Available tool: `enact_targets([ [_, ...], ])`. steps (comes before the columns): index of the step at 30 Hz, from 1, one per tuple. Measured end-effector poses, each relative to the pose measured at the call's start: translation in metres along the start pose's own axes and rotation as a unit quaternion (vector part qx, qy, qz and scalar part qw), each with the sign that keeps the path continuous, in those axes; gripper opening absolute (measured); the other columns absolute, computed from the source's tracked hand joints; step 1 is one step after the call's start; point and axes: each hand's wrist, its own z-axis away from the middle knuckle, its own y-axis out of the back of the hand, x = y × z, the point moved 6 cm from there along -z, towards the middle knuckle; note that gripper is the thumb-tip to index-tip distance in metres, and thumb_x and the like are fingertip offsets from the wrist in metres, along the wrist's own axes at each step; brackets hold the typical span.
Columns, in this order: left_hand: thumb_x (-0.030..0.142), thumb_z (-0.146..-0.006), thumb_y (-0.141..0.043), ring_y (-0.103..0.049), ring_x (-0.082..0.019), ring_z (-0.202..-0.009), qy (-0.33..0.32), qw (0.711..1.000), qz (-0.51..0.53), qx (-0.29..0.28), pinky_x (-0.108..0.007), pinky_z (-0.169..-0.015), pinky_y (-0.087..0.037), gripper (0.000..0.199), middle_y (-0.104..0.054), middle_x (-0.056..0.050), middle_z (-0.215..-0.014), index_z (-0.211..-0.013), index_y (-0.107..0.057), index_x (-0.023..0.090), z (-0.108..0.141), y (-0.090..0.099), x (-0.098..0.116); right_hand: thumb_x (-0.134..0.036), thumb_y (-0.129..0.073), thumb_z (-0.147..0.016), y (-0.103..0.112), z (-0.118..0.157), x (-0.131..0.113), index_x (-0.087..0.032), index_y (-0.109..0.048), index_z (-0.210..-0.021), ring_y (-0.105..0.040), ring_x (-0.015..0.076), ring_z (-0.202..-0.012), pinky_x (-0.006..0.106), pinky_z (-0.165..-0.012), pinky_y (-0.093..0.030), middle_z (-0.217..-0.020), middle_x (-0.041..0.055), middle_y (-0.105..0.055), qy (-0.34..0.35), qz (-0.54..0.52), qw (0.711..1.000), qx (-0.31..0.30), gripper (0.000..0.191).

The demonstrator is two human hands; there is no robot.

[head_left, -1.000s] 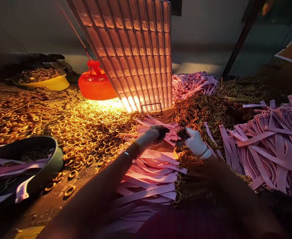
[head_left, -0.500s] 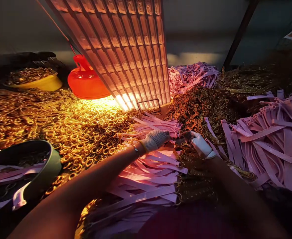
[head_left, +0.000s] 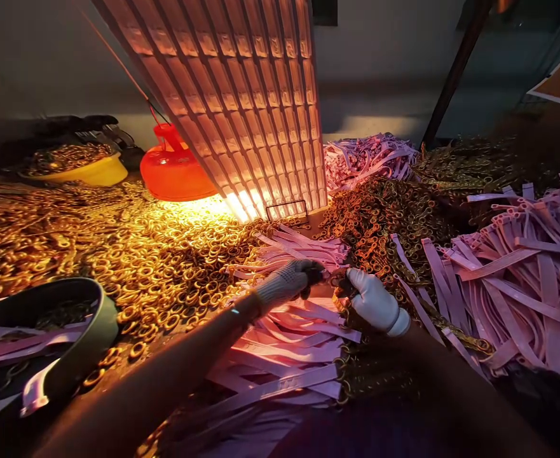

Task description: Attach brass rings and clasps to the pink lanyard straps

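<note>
The left hand (head_left: 301,280) and the right hand (head_left: 371,300) are both covered by pale gloves with darkened fingertips, and are brought almost together. The fingers of each are curled inward; whether anything is pinched between them cannot be told, since the tips are lost in shadow. For such close fingertip handling, a light, short pinch is probably best used, with the tips turned toward the light so that a small fitting can be seen.

Just beyond the left hand, a bundle of pink straps (head_left: 303,245) is laid; nearer the body, a row of pink straps (head_left: 289,346) is spread beneath the wrists, with dim gold-coloured chains (head_left: 379,380) at its right ends. The wrists are best carried a little high, so that the row is not dragged askew or its metal ends snagged by a cuff.

Beyond the right hand, a heap of metal clasps (head_left: 379,219) is piled, and to its right a large stack of pink straps (head_left: 537,280). To the left, loose metal rings (head_left: 179,261) are lit by a red-orange lamp (head_left: 177,172), beside which a ribbed panel (head_left: 260,108) is propped.
</note>
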Motion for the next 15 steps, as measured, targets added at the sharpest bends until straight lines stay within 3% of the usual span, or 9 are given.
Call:
enact_targets([
  [4, 0.042, -0.073, -0.07, -0.053, -0.01, -0.045, 0.032, 0.974, 0.219, 0.04, -0.02, -0.039, -0.033, 0.032, -0.064, -0.003, -0.069, -0.089, -0.065, 0.015, 0.044, 0.005, -0.008, -0.008, -0.053, -0.081, -0.016, -0.003, -0.03, -0.018, -0.067, -0.109, -0.068, 0.0241, -0.091, 0.029, -0.077, -0.047, -0.099, 0.0107, -0.074, 0.012, 0.156, 0.986, -0.066, 0.032],
  [7, 0.041, -0.072, -0.072, -0.053, -0.01, -0.043, 0.055, 0.961, 0.261, 0.072, -0.02, -0.038, -0.033, 0.03, -0.062, -0.001, -0.068, -0.085, -0.062, 0.016, 0.058, -0.002, -0.015, -0.009, -0.054, -0.081, -0.03, -0.006, -0.044, -0.017, -0.066, -0.107, -0.069, 0.0244, -0.09, 0.029, -0.074, -0.044, -0.1, 0.0112, -0.075, 0.011, 0.226, 0.969, -0.098, 0.03],
  [11, 0.044, -0.081, -0.063, -0.047, -0.009, -0.04, 0.063, 0.978, 0.181, 0.084, -0.021, -0.037, -0.03, 0.027, -0.054, 0.002, -0.058, -0.077, -0.058, 0.018, 0.061, -0.008, -0.012, -0.015, -0.055, -0.087, -0.042, -0.008, -0.052, -0.017, -0.067, -0.104, -0.069, 0.0242, -0.09, 0.03, -0.071, -0.042, -0.1, 0.0103, -0.074, 0.027, 0.265, 0.959, -0.096, 0.021],
  [15, 0.04, -0.085, -0.063, -0.046, -0.008, -0.049, -0.045, 0.994, -0.029, 0.091, -0.02, -0.046, -0.033, 0.029, -0.055, 0.002, -0.058, -0.069, -0.057, 0.017, 0.06, -0.005, 0.002, -0.016, -0.053, -0.089, -0.041, -0.008, -0.051, -0.017, -0.065, -0.102, -0.068, 0.0233, -0.088, 0.029, -0.071, -0.041, -0.094, 0.009, -0.073, 0.0, 0.291, 0.955, -0.062, 0.017],
])
